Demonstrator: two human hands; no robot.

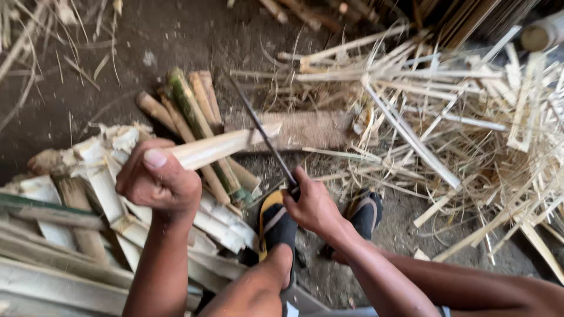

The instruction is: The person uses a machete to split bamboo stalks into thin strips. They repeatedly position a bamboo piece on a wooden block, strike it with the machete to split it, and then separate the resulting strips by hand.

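My left hand (pixel 157 179) grips a pale split bamboo piece (pixel 220 147) that points right, its far end resting on a wooden block (pixel 305 129). My right hand (pixel 311 205) is closed on the handle of a long dark knife (pixel 261 132). The blade's edge meets the bamboo piece near its far tip. Both hands hover above my feet in black sandals with yellow edges (pixel 277 226).
A stack of split bamboo pieces (pixel 64 235) lies at the left, with several round green and brown bamboo sticks (pixel 194 117) behind it. A heap of thin bamboo slivers and shavings (pixel 458 129) covers the right side. The floor is dark dirt (pixel 176 35).
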